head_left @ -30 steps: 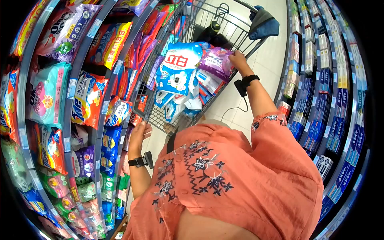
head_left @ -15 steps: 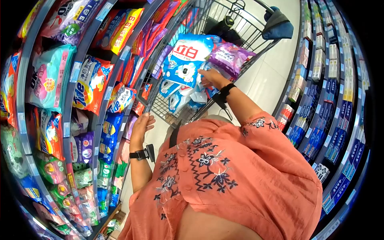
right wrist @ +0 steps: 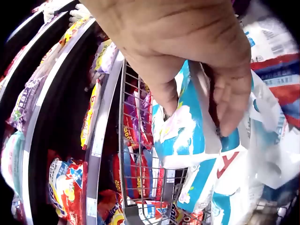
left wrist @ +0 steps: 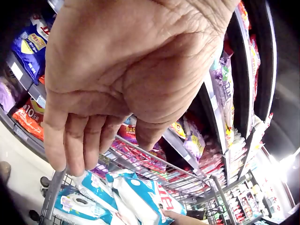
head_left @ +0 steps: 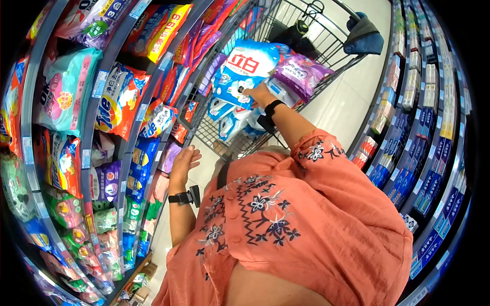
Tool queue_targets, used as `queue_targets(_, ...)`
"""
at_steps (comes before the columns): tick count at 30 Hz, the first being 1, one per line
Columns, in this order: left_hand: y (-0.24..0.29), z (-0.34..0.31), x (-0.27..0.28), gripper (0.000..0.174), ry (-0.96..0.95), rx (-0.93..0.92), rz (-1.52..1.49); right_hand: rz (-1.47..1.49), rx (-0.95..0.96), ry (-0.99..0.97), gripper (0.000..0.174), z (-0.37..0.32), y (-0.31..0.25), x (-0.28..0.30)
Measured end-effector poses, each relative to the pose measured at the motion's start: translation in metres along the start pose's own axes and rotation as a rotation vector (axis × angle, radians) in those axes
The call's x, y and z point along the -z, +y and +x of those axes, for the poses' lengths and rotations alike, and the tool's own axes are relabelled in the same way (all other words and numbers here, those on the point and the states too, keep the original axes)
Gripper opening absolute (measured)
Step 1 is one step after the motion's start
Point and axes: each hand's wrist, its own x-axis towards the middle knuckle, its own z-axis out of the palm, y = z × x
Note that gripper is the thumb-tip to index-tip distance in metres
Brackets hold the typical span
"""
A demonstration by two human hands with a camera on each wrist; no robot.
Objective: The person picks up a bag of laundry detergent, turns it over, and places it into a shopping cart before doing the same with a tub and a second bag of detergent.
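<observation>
A blue and white laundry powder bag (head_left: 236,69) with red lettering lies on top of the load in the shopping cart (head_left: 204,133). My right hand (head_left: 261,95) grips its near edge. In the right wrist view, the thumb and fingers of that hand (right wrist: 187,51) close around the bag's edge (right wrist: 185,126). Beside it lies a purple bag (head_left: 302,76), and more blue and white bags (head_left: 232,122) are under it. My left hand (head_left: 182,166) holds nothing, its fingers loosely extended near the cart's front corner; the left wrist view shows its palm (left wrist: 126,75).
Shelves of detergent bags (head_left: 122,102) line the left side, close to the cart and my left hand. On the right stands a shelf of small boxes (head_left: 429,178). A dark blue cloth item (head_left: 365,35) hangs on the cart handle, and a black bag (head_left: 293,34) sits farther inside.
My right hand has left the purple bag's side, moved left across the cart and taken hold of the blue and white bag. The left hand stays nearly in place.
</observation>
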Motion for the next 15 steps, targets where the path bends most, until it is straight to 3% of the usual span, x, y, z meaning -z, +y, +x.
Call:
queue_targets(4,0.0,0.0,-0.001,0.061,0.0,-0.008,0.006,0.153,-0.001,-0.076,0.05,-0.006,0.005,0.007)
queue_targets(7,-0.002,0.002,0.0,0.06,-0.004,0.0,0.014,0.152,-0.068,-0.127,0.056,-0.014,-0.007,0.011)
queue_targets(10,-0.001,0.003,0.001,0.058,-0.004,-0.006,0.012,0.16,-0.032,-0.089,0.045,-0.021,-0.016,0.004)
queue_targets(14,0.007,0.008,0.0,0.054,-0.013,-0.023,0.019,-0.138,0.195,-0.171,0.045,-0.013,-0.023,0.002)
queue_targets(15,0.011,0.011,0.0,0.054,-0.015,-0.032,0.016,-0.078,0.214,-0.178,0.046,-0.011,-0.022,0.002)
